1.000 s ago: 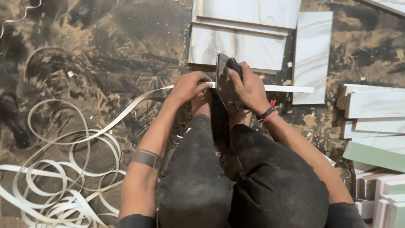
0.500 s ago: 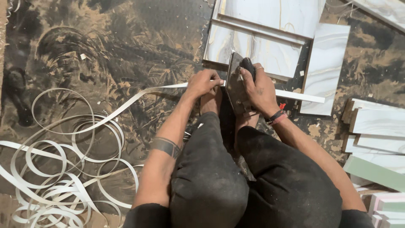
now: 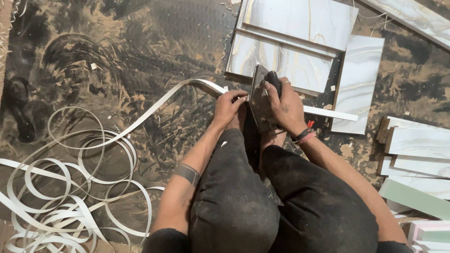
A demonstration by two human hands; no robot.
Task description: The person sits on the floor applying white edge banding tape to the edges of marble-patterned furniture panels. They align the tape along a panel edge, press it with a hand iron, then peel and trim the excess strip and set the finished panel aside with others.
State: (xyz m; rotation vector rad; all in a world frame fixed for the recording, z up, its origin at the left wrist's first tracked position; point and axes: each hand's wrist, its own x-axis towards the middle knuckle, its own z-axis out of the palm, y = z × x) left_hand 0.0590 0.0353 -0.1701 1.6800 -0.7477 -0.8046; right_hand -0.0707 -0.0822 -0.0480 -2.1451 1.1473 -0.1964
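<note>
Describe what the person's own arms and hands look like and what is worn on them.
Both arms are bare, with no sleeves or gloves. The left forearm carries a dark tattooed band. The right wrist wears a dark bracelet with a red piece, and the right hand has a ring on one finger.

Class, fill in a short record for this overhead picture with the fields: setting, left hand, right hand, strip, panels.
setting: dusty dark floor, person crouched, knees in dark trousers
left hand: left hand grips the long white flexible edging strip
right hand: right hand clasps a flat grey metal tool with a black handle, held upright on the strip
strip: runs left into loose white coils
panels: marble-patterned white boards ahead; stacked pale boards at right
</note>
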